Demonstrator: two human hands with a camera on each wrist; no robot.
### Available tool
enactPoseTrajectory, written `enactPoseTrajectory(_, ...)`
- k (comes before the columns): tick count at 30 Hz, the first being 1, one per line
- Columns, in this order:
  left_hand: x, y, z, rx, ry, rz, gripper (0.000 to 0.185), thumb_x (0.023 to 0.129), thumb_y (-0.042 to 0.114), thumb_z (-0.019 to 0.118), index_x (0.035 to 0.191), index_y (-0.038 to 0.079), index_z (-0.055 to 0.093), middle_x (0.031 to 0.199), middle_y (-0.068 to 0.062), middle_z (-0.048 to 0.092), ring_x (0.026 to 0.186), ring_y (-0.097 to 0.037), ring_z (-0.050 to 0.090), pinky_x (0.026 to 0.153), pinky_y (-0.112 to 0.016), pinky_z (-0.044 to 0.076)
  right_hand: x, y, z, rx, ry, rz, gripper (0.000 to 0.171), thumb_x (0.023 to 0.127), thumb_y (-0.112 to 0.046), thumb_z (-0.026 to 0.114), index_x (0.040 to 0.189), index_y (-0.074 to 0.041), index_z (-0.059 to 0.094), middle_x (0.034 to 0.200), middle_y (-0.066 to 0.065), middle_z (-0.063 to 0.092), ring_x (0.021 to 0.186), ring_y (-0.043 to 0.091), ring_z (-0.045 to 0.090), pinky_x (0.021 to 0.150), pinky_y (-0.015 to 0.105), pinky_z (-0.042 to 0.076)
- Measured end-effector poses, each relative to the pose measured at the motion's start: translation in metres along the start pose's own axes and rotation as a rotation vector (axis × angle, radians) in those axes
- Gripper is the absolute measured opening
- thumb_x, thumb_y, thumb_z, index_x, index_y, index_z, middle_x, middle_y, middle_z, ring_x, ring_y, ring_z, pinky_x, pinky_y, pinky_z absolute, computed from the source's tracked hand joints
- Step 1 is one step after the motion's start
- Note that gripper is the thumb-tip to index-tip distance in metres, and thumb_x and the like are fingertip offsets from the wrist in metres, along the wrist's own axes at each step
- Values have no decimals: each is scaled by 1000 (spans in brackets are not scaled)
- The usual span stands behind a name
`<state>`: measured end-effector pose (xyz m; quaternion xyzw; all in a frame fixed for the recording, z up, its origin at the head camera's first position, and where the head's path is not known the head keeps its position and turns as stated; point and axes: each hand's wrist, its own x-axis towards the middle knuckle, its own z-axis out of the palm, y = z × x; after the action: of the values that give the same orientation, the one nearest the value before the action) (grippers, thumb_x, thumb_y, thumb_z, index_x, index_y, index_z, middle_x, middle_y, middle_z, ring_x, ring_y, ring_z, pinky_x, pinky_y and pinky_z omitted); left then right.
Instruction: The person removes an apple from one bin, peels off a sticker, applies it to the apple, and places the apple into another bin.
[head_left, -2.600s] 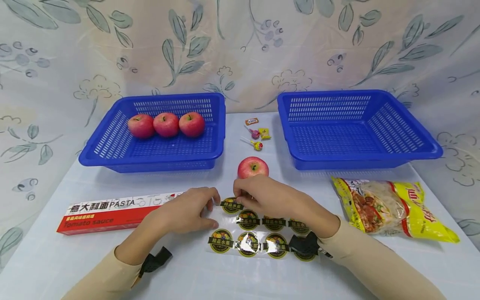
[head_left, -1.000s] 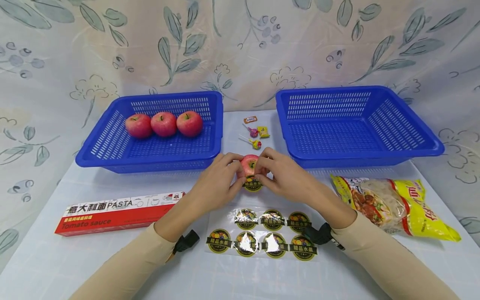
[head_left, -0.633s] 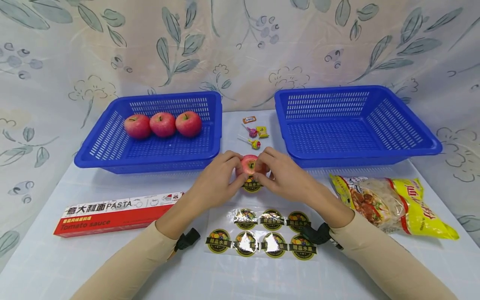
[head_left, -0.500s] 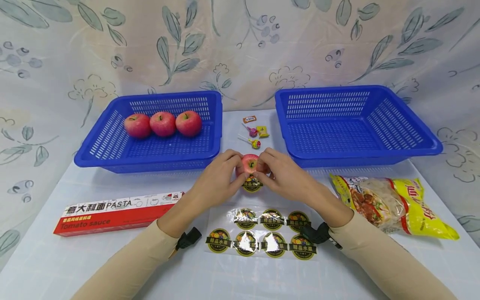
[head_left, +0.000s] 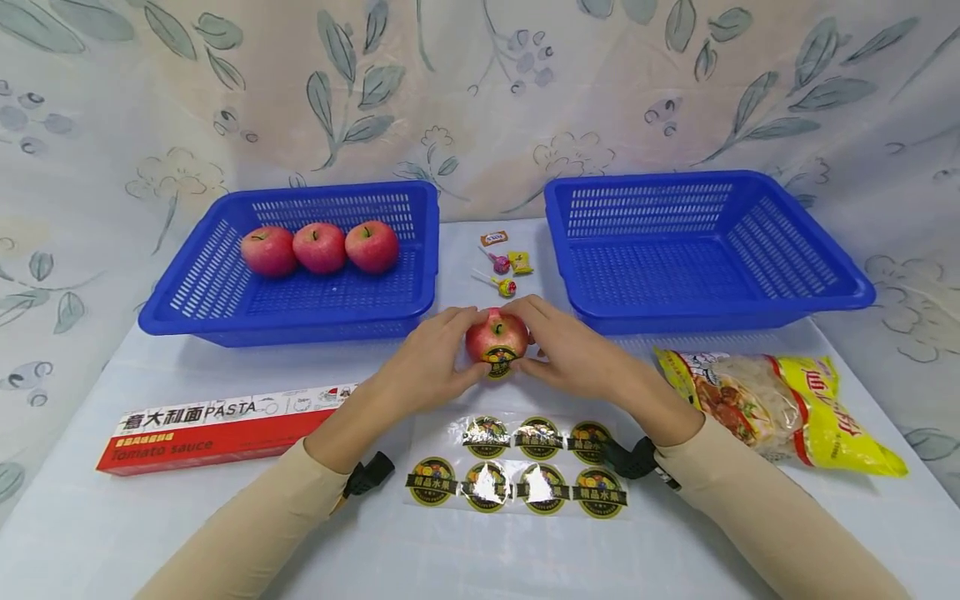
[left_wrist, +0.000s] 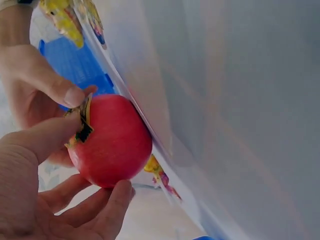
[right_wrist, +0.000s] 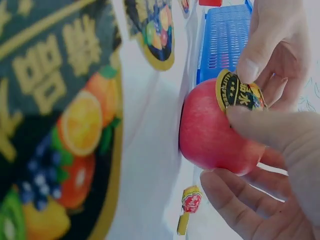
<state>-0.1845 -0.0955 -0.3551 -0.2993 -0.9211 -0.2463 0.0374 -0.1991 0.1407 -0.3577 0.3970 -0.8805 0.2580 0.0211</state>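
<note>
Both hands cup a round red apple (head_left: pixel 497 337) on the pale table (head_left: pixel 112 508), between them. The left hand (head_left: pixel 426 362) curls round its left side, the right hand (head_left: pixel 572 354) round its right, both thumbs pressing a round black-and-gold sticker (head_left: pixel 498 360) onto its near face. Just behind both wrists lies a clear sheet of matching stickers (head_left: pixel 517 465)

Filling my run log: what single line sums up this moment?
hands: both hold apple | thumbs press sticker onto it | apple: on table between baskets | sticker sheet: seven left
</note>
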Motion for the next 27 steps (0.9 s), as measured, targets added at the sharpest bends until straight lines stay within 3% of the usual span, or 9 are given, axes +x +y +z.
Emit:
enactPoseTrajectory(9,4,0,-3,56,-36,11,58,88,24,84,136,5,58,129,-14,68,113,-32,67,96,-50,55,4,-1,-1,-2,-3,-13,62,90,-19,81,138,1,48,130,14,56,111,21,59,92,36,57)
enactPoseTrajectory(17,7,5,1,91,-67,-22,64,83,31,88,130,6,53,124,-15,63,111,-31,66,90,-57,56,8,1,2,-58,-15,-4,67,87,-16,83,139,2,45,127,13,53,112,23,58,99,40,54)
enactPoseTrajectory(27,8,-1,-6,89,-95,21,59,83,23,88,129,8,55,122,-13,64,109,-31,66,94,-53,56,11,-1,-2,-49,-74,35,76,88,-23,84,144,5,40,134,19,57,117,27,62,100,42,54)
